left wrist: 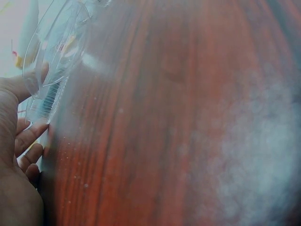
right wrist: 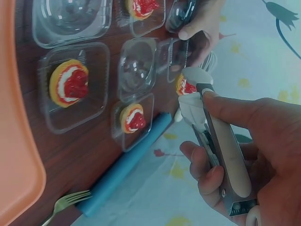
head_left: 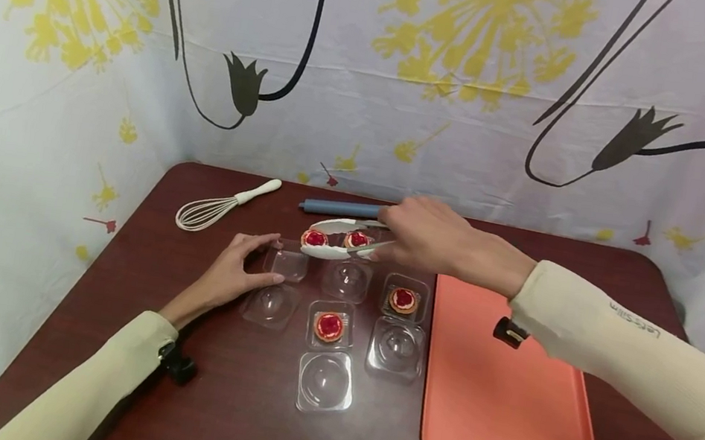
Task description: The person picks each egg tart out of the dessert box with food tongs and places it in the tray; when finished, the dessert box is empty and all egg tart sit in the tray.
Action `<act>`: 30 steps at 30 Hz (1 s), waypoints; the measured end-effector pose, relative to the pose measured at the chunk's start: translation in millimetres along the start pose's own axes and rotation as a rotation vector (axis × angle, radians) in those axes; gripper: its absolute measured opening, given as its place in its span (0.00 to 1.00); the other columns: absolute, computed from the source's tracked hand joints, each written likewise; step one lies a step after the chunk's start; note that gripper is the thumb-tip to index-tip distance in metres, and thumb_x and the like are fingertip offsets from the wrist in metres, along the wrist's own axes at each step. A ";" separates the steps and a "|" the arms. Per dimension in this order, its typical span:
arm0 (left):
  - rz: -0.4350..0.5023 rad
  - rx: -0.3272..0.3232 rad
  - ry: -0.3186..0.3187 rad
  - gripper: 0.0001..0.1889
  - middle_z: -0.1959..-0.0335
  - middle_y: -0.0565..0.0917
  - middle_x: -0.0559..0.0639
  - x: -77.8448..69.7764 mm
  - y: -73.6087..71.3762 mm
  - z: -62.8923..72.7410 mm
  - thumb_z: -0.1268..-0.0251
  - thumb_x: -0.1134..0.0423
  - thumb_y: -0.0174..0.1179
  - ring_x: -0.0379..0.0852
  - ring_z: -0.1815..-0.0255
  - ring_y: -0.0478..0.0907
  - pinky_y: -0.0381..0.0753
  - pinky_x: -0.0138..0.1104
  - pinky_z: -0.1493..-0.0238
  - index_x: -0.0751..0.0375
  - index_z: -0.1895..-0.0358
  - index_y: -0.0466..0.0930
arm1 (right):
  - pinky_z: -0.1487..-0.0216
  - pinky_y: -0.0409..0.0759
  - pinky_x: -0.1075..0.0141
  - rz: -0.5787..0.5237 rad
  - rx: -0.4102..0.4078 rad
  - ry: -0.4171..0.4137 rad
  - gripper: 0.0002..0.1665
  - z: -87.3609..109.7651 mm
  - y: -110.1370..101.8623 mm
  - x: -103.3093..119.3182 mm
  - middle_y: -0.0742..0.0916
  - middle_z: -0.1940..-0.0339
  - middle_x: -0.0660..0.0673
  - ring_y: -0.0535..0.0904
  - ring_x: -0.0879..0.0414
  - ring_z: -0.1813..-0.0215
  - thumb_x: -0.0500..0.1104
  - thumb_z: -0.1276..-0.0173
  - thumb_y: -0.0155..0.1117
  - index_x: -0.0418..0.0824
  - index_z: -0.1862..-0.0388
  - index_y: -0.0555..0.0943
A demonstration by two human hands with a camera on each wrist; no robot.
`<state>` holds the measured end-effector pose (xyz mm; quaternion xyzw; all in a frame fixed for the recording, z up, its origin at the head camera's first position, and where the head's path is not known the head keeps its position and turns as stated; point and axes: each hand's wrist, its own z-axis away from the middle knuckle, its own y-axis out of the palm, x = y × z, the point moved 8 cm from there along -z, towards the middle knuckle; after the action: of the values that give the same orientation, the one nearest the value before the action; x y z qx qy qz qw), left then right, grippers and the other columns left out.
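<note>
In my right hand [head_left: 421, 233] I grip a pair of tongs [right wrist: 228, 153] with pale tips. A small tart [head_left: 314, 238] with red topping and cream sits at the tong tips, above the back-left clear plastic container [head_left: 287, 265]. My left hand [head_left: 233, 272] holds that container by its side, fingers at the back and thumb near the front. Its domed lid [head_left: 270, 306] lies open toward me. Another tart [right wrist: 132, 118] sits in the container beside it, partly behind the tongs in the head view. Two more open containers hold a tart each: the middle tart [head_left: 329, 327] and the right tart [head_left: 403, 301].
An orange tray [head_left: 503, 399] lies on the right of the dark wooden table [head_left: 217, 411]. At the back are a white whisk [head_left: 219, 207] and a blue rolling pin [head_left: 340, 208]. A gold fork [right wrist: 70, 200] lies near the pin. A patterned cloth hangs behind.
</note>
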<state>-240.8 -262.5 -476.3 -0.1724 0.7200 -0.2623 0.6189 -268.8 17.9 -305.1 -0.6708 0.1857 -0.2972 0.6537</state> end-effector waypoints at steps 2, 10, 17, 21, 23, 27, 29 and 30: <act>-0.001 0.002 0.002 0.42 0.31 0.82 0.53 -0.3 -0.2 0.2 0.35 0.55 0.82 0.53 0.33 0.68 0.65 0.53 0.27 0.55 0.19 0.75 | 0.73 0.58 0.59 0.002 -0.009 0.004 0.21 5.6 -0.4 -4.5 0.64 0.80 0.55 0.57 0.58 0.76 0.53 0.32 0.83 0.45 0.71 0.80; 0.004 -0.017 0.025 0.41 0.33 0.83 0.52 -2.4 -0.1 2.2 0.36 0.56 0.82 0.51 0.34 0.68 0.65 0.50 0.29 0.57 0.20 0.76 | 0.75 0.58 0.60 0.001 -0.030 0.052 0.20 30.3 -2.6 -23.0 0.63 0.81 0.57 0.57 0.59 0.76 0.55 0.30 0.82 0.45 0.69 0.81; -0.002 -0.006 0.028 0.41 0.32 0.83 0.53 -3.5 0.8 1.8 0.35 0.56 0.82 0.53 0.33 0.68 0.65 0.53 0.28 0.57 0.20 0.76 | 0.76 0.67 0.60 -0.006 -0.033 0.103 0.20 56.9 -4.6 -39.0 0.72 0.84 0.53 0.67 0.58 0.80 0.56 0.30 0.82 0.44 0.65 0.84; 0.000 -0.003 0.018 0.42 0.31 0.82 0.54 -3.3 0.7 2.4 0.35 0.56 0.82 0.54 0.33 0.68 0.65 0.54 0.28 0.57 0.20 0.75 | 0.74 0.74 0.57 -0.019 -0.037 0.132 0.18 70.1 -5.9 -49.3 0.78 0.82 0.53 0.73 0.57 0.80 0.56 0.29 0.81 0.43 0.61 0.88; 0.000 -0.008 0.017 0.41 0.31 0.82 0.55 -2.7 0.2 2.4 0.35 0.56 0.82 0.55 0.32 0.68 0.65 0.54 0.28 0.58 0.20 0.75 | 0.73 0.78 0.55 -0.020 -0.041 0.153 0.19 76.2 -6.5 -55.0 0.80 0.81 0.53 0.75 0.57 0.78 0.56 0.30 0.82 0.43 0.60 0.89; -0.013 -0.013 0.020 0.41 0.32 0.82 0.55 -3.0 0.3 2.3 0.35 0.56 0.82 0.54 0.33 0.68 0.66 0.53 0.29 0.57 0.20 0.76 | 0.68 0.83 0.50 -0.015 -0.054 0.197 0.24 89.1 -7.8 -65.8 0.85 0.76 0.53 0.79 0.56 0.75 0.58 0.31 0.82 0.40 0.53 0.91; -0.016 -0.014 0.025 0.41 0.32 0.83 0.54 -3.9 0.8 2.3 0.35 0.56 0.82 0.54 0.33 0.69 0.66 0.52 0.29 0.58 0.20 0.76 | 0.68 0.83 0.50 -0.019 -0.053 0.215 0.26 95.8 -7.5 -70.4 0.86 0.75 0.53 0.80 0.56 0.75 0.59 0.31 0.82 0.39 0.51 0.91; -0.017 -0.014 0.026 0.41 0.32 0.83 0.54 -4.2 1.1 2.4 0.35 0.56 0.82 0.53 0.33 0.68 0.66 0.51 0.30 0.58 0.20 0.76 | 0.68 0.82 0.51 -0.021 -0.052 0.223 0.27 99.4 -7.2 -72.6 0.87 0.74 0.53 0.79 0.56 0.75 0.59 0.31 0.82 0.38 0.49 0.91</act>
<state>-237.6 -259.6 -473.8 -0.1794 0.7284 -0.2648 0.6059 -260.8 141.0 -306.2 -0.6521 0.2578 -0.3720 0.6082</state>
